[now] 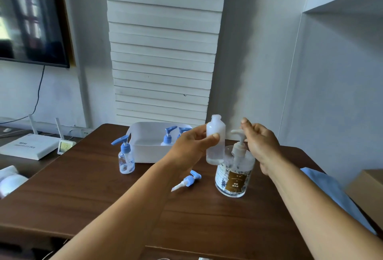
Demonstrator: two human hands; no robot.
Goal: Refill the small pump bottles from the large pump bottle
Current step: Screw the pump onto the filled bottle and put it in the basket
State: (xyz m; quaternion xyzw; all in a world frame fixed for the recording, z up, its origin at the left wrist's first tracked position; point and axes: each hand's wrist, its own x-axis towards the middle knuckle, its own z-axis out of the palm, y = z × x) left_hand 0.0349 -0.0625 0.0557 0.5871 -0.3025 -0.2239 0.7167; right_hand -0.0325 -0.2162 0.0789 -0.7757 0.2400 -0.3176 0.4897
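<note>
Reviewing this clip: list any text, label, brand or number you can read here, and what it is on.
None can be read with certainty.
Large pump bottle: brown label carries light characters, too blurred to quote.
White router box: dark print on top, upside down and too small to read.
Small display beside it: figures too blurred.
Small pump bottles: no print visible.

Both bare forearms outstretched — left grip curled, thumb forward; right grip loosely bent, fingertips raised

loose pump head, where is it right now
In the head view, the loose pump head lies flat on the table, just left of the large bottle and under the left hand.
</note>
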